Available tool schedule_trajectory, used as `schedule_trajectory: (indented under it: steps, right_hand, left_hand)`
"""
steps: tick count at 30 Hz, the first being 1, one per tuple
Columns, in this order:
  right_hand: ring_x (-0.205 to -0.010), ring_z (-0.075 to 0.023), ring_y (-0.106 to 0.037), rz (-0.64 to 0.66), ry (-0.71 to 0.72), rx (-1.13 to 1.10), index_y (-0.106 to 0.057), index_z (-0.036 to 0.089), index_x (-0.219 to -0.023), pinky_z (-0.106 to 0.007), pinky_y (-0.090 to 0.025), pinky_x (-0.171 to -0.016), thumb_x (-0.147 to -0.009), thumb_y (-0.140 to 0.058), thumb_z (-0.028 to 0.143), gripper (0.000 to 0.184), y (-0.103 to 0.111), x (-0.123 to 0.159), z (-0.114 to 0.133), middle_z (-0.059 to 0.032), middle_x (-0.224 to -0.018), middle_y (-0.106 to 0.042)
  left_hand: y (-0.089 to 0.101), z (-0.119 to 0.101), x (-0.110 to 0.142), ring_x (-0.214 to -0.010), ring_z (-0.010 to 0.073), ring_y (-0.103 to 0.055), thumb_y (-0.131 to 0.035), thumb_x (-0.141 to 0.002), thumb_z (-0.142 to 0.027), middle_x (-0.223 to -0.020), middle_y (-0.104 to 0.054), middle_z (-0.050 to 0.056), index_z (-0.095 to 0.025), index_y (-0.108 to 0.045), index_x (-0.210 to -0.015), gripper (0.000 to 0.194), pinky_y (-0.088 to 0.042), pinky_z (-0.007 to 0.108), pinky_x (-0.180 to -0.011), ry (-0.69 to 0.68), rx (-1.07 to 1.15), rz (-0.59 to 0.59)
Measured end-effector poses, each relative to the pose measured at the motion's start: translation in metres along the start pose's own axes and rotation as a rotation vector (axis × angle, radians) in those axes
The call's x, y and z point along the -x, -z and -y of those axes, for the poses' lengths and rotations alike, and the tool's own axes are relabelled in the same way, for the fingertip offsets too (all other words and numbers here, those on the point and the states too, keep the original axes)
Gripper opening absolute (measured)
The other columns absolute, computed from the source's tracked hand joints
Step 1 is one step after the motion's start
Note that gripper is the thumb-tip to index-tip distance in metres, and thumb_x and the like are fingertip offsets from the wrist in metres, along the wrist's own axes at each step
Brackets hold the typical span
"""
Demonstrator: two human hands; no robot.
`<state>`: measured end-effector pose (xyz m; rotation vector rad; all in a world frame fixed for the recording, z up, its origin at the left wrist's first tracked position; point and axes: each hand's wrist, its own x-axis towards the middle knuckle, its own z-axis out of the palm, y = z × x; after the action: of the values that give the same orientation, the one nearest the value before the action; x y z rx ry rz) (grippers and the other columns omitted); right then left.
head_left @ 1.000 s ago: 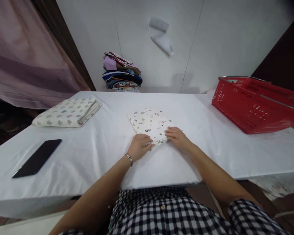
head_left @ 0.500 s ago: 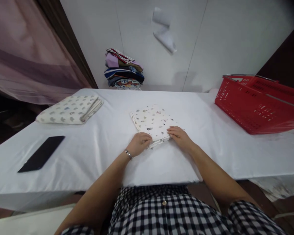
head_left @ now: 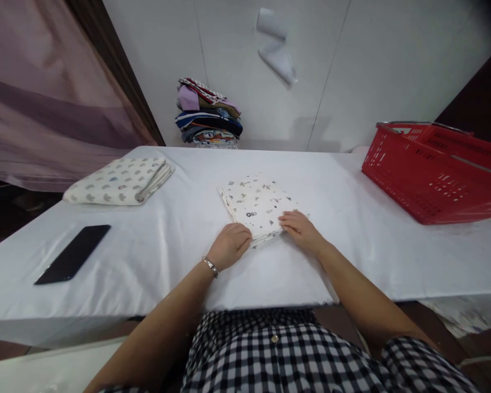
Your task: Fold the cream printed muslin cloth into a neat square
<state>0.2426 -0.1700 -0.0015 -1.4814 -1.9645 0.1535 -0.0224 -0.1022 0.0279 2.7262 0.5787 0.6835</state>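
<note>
Several layers deep already, the printed cloth [head_left: 265, 202] sits squarish on the shiny white tablecloth [head_left: 188, 273]!
Left hand [head_left: 230, 245] curls at its near-left corner, right hand [head_left: 300, 229] lays fingers over the near-right; whether either pinches, I can't tell. Folding looks nearly done, only slightly uneven edges left to true up. Soft, matte, cream fabric; off left, a plumper folded bundle [head_left: 114, 183], grey-spotted, round-edged.
</note>
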Motion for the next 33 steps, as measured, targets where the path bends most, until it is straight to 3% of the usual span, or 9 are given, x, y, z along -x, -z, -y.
schedule_trajectory:
  steps: [6, 11, 19, 26, 33]
  right_hand:
    - [-0.117, -0.0229, -0.047, -0.036, -0.046, 0.053, -0.064, 0.025, -0.101, -0.048, -0.025, -0.103, -0.081, -0.052, 0.027, 0.023, 0.013, 0.007, -0.007, -0.0043, -0.112, -0.063]
    - [-0.117, -0.0220, -0.047, -0.063, -0.079, 0.108, -0.063, 0.026, -0.102, -0.050, -0.024, -0.103, -0.084, -0.049, 0.025, 0.024, 0.017, 0.011, -0.020, -0.0026, -0.114, -0.062]
    - [-0.111, -0.0208, -0.052, -0.215, 0.011, 0.116, -0.065, 0.026, -0.098, -0.044, -0.037, -0.096, -0.087, -0.047, 0.024, 0.022, 0.008, 0.006, -0.032, -0.0031, -0.105, -0.066]
    - [-0.111, -0.0230, -0.053, -0.148, 0.020, 0.110, -0.068, 0.026, -0.094, -0.044, -0.042, -0.093, -0.082, -0.052, 0.021, 0.021, 0.010, 0.008, -0.032, -0.0029, -0.105, -0.066]
    - [-0.114, -0.0246, -0.050, -0.085, 0.014, 0.111, -0.065, 0.026, -0.105, -0.045, -0.040, -0.095, -0.078, -0.057, 0.022, 0.028, 0.014, 0.010, -0.031, -0.0041, -0.112, -0.063]
  left_hand:
    - [-0.008, 0.003, 0.001, -0.091, 0.0176, -0.054, -0.054, -0.080, -0.037, -0.092, -0.061, 0.005, -0.020, -0.058, -0.088, 0.020, -0.042, 0.035, -0.083, 0.009, -0.015, -0.024]
    - [-0.014, 0.005, 0.000, -0.090, 0.0180, -0.053, -0.054, -0.081, -0.031, -0.093, -0.061, 0.005, -0.020, -0.058, -0.095, 0.018, -0.043, 0.036, -0.080, -0.007, -0.036, -0.066]
    - [-0.011, 0.001, -0.001, -0.085, 0.0173, -0.054, -0.049, -0.083, -0.024, -0.086, -0.063, 0.003, -0.021, -0.061, -0.090, 0.014, -0.041, 0.037, -0.080, -0.061, -0.152, -0.131]
    - [-0.013, -0.006, -0.001, -0.087, 0.0183, -0.052, -0.048, -0.082, -0.022, -0.085, -0.062, 0.004, -0.019, -0.061, -0.085, 0.013, -0.039, 0.036, -0.080, -0.075, -0.244, -0.079]
    - [-0.017, -0.013, -0.004, -0.085, 0.0210, -0.051, -0.056, -0.078, -0.041, -0.085, -0.060, 0.006, -0.018, -0.058, -0.085, 0.025, -0.038, 0.038, -0.078, 0.015, -0.308, -0.077]
